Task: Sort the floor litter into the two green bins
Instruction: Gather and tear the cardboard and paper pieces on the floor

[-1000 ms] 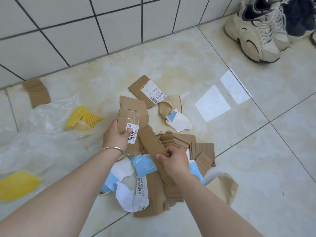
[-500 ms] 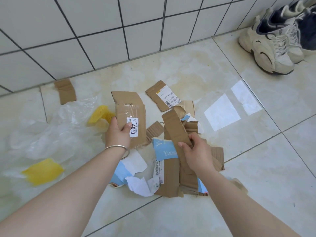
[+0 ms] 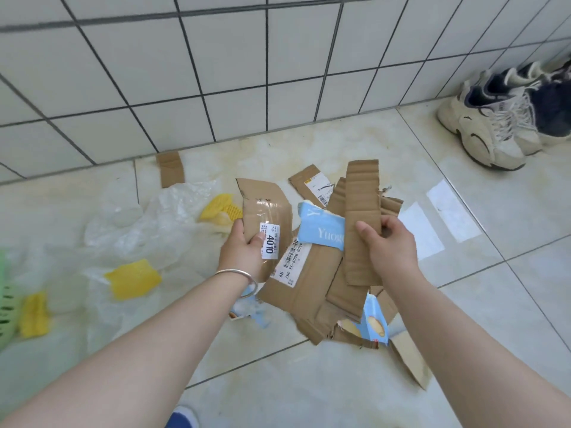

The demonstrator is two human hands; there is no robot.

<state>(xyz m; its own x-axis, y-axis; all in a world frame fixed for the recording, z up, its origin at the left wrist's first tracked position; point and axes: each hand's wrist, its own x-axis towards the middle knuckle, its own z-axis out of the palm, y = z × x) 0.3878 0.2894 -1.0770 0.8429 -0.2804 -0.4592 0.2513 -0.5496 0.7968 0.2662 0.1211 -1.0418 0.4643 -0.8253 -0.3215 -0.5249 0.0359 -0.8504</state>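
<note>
Both hands are full of cardboard, which reads as a gathering of one kind of litter before it goes to a bin. The left hand (image 3: 244, 248) pinches a torn brown cardboard flap with clear tape and a white "4010" label (image 3: 265, 208), thumb on the label, so the piece stands up off the floor. The right hand (image 3: 387, 245) grips a bundle of brown corrugated cardboard strips and a pale blue printed carton scrap (image 3: 340, 267) — the fingers wrap the long upright strip, and the rest hangs fanned below it, likely clamped together so that nothing slips out.

Some cardboard is not yet collected: a small brown cardboard rectangle (image 3: 170, 173) lies far left against the white tiled wall (image 3: 216, 72), and a brown piece with a barcode label (image 3: 312, 186) lies on the floor beyond the bundle. To the left sprawl crumpled clear plastic film (image 3: 139, 223) and yellow foam-net pieces (image 3: 133, 278) — a different sort, apparently left for the other bin. Only one green slotted bin (image 3: 5, 304) shows, at the far left edge; it is blurred.
</note>
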